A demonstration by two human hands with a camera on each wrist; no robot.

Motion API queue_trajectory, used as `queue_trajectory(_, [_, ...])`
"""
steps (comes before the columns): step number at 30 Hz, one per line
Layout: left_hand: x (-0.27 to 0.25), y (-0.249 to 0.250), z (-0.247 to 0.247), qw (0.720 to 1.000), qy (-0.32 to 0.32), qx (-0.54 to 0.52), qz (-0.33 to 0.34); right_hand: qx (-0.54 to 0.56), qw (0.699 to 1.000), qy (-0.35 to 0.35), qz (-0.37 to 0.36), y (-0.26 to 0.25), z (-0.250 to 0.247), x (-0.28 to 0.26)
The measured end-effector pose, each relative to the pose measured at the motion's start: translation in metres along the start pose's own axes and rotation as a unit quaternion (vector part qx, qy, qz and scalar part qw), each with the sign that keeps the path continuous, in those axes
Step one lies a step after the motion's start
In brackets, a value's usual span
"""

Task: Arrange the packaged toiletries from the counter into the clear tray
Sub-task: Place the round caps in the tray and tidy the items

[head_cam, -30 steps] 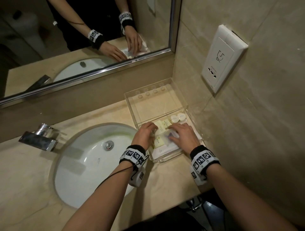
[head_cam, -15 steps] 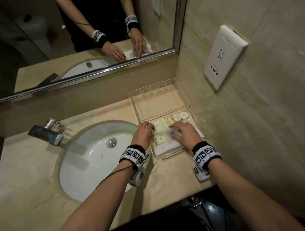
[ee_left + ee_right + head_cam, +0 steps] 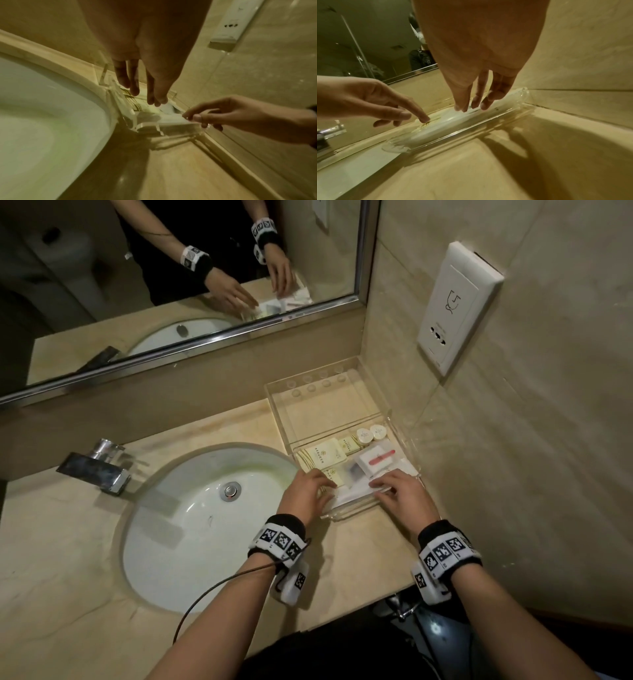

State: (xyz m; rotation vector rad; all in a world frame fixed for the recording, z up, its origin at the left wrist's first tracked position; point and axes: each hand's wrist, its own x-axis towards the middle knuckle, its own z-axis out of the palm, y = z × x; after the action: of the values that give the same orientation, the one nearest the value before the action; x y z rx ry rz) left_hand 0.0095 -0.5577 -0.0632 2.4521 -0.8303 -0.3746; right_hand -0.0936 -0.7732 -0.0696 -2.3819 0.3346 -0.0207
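The clear tray (image 3: 279,409) sits on the counter in the corner by the right wall. Its near half holds cream sachets (image 3: 323,455), two round white caps (image 3: 371,434), a white packet with a red item (image 3: 376,460) and a flat white packet (image 3: 352,496). My left hand (image 3: 325,484) reaches in from the sink side, its straight fingers (image 3: 423,119) pressing a gold-striped sachet (image 3: 132,102). At the tray's near edge my right hand (image 3: 380,486) rests its fingertips (image 3: 474,106) on the flat white packet (image 3: 171,119). Neither hand grips anything.
A white sink (image 3: 191,525) lies left of the tray, with a chrome faucet (image 3: 99,470) behind it. The mirror (image 3: 171,285) runs along the back. A white wall socket (image 3: 455,306) is above the tray. The tray's far half (image 3: 322,412) holds nothing.
Both hands have drawn back from the middle of the packets to the tray's near edge, uncovering the packet with the red item. The packets lie flatter.
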Motion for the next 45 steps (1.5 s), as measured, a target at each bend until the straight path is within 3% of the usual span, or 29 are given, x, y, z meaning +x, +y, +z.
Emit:
queue_trajectory(3, [-0.004,0.001,0.012,0.997,-0.033,0.063,0.016,-0.037,0.999,0.006,-0.008,-0.001,0.002,-0.002])
queue_trajectory(8, [-0.010,-0.005,0.021,0.996,-0.057,0.062,0.013,-0.050,0.999,0.002,-0.011,-0.005,0.002,0.006])
queue_trajectory(11, [-0.003,-0.006,0.013,0.999,0.000,0.048,-0.002,-0.026,0.999,-0.006,-0.043,-0.021,0.007,0.019])
queue_trajectory(15, [0.013,-0.007,-0.007,0.992,0.084,0.080,-0.047,-0.055,0.992,-0.071,-0.088,-0.049,0.024,0.037])
queue_trajectory(21, [0.038,-0.008,-0.010,0.989,0.025,0.141,-0.048,-0.186,0.970,-0.112,-0.113,-0.058,0.043,0.041])
queue_trajectory(28, [0.051,-0.005,0.002,0.990,0.011,0.129,-0.060,-0.272,0.945,-0.132,-0.125,-0.054,0.050,0.040])
queue_trajectory(41, [0.060,-0.009,0.001,0.992,0.010,0.114,-0.062,-0.261,0.945,-0.151,-0.126,-0.054,0.044,0.045])
queue_trajectory(45, [0.059,-0.012,0.000,0.990,0.019,0.140,-0.021,-0.221,0.955,-0.150,-0.127,-0.052,0.041,0.047])
